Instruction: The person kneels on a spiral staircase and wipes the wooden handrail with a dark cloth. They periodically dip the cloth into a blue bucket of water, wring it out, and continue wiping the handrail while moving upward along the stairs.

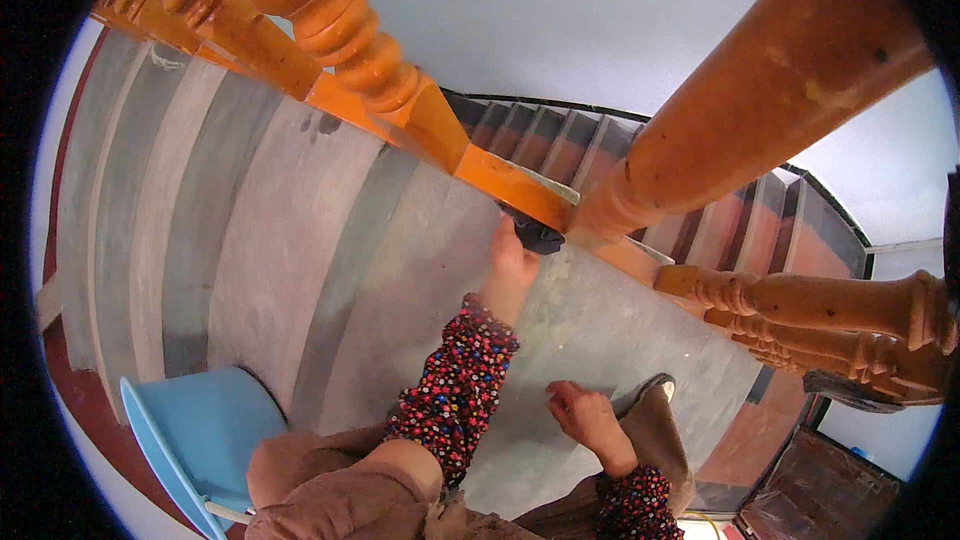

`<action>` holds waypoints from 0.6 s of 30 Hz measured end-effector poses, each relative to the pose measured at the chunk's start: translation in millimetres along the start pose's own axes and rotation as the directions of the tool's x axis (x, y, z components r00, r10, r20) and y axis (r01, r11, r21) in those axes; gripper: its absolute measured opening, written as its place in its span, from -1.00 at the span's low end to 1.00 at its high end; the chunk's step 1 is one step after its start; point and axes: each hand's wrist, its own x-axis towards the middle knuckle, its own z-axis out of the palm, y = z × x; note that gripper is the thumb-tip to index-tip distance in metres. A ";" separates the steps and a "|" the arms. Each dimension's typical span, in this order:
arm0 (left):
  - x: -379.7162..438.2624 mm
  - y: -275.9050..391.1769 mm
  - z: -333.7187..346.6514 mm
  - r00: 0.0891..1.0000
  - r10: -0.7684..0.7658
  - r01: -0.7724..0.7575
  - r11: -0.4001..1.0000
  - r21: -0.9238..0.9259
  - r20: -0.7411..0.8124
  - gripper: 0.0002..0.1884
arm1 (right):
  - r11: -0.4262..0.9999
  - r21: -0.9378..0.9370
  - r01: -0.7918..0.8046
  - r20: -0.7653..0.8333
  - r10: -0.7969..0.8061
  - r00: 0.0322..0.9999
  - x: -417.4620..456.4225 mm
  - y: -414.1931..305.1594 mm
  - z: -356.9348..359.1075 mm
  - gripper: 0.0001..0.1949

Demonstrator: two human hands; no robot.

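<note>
My left hand (514, 249) reaches forward and grips a dark cloth (541, 235), pressing it against the orange-brown wooden base rail (517, 187) of a stair railing. The cloth sits close to the foot of a thick wooden newel post (720, 112). Part of it is hidden by my fingers. My right hand (589, 421) hangs over the grey landing floor (480, 225) near my knee, with loosely bent fingers and nothing in it. Patterned floral sleeve covers (469, 379) are on both forearms.
A light blue plastic bucket (206, 427) stands at my left. Turned wooden balusters (360, 45) rise along the rail, more (817, 300) to the right. Stairs (180, 202) lie on the left; another flight (540, 135) shows beyond the railing. A dark brown door (817, 487) is at lower right.
</note>
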 end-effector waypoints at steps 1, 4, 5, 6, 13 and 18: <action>-4.4 1.2 4.7 1.000 -0.021 0.022 1.000 0.018 -0.013 -0.53 | 1.000 -0.014 0.014 -0.017 -0.014 1.000 0.8 2.7 -0.4 -0.73; -7.6 5.6 -12.1 0.997 0.077 -0.074 0.968 0.240 -0.005 -0.56 | 0.999 0.007 0.036 -0.042 -0.036 0.998 10.5 -1.8 -2.3 -0.75; -9.0 6.6 -23.9 0.998 0.059 -0.064 0.949 0.310 0.026 -0.57 | 1.000 0.005 0.030 -0.033 -0.030 0.999 16.2 -3.8 -2.8 -0.75; -11.5 1.0 -40.3 0.998 0.023 -0.041 0.925 0.378 0.052 -0.58 | 1.000 0.003 0.008 -0.022 -0.008 1.000 19.9 -4.5 -3.1 -0.75; -94.9 -6.2 -3.2 0.769 -0.456 0.286 0.872 0.397 0.448 -0.56 | 0.851 0.524 -0.004 -0.401 0.251 0.881 42.4 1.7 -22.3 -0.75; -92.9 -21.6 -16.4 0.730 -0.458 0.092 0.801 0.591 0.507 -0.52 | 0.654 0.737 0.170 -0.545 0.427 0.721 42.9 0.2 -44.5 -0.55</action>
